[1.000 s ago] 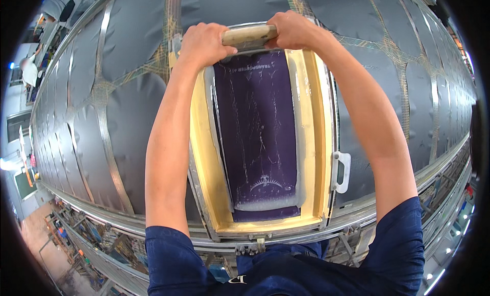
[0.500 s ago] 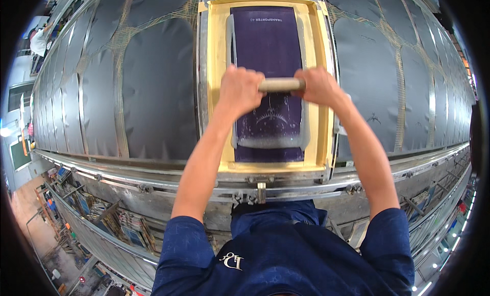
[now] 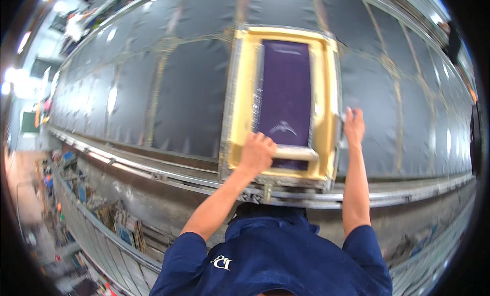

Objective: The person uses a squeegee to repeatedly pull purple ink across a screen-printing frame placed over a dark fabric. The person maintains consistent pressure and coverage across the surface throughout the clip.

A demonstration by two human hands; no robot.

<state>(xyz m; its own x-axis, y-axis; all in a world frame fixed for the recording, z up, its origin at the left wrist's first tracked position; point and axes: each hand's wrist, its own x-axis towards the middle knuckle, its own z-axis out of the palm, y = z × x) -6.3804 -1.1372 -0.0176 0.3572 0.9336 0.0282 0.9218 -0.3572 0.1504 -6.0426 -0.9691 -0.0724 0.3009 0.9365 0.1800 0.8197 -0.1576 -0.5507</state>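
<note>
A yellow-edged printing screen [image 3: 324, 91] with a dark purple mesh window [image 3: 288, 86] lies on the long dark table. My left hand [image 3: 259, 153] is closed round the left end of a squeegee [image 3: 298, 153] with a pale wooden handle, which lies across the near end of the window. My right hand [image 3: 354, 126] is off the squeegee, just outside the screen's right edge by a metal fitting. Its fingers are curled, but blur hides what they hold. A streak of milky ink shows along the window's left side.
Dark fabric panels [image 3: 191, 99] cover the table on both sides of the screen. A metal rail [image 3: 357, 199] runs along the near edge. Below left are racks of stacked frames [image 3: 125, 227]. Another person [image 3: 74, 28] stands far left; a dark figure shows at far right.
My right hand has let go of the squeegee and moved right, past the screen's edge. The squeegee, still in my left hand, has come nearer along the screen. The whole view has shifted.
</note>
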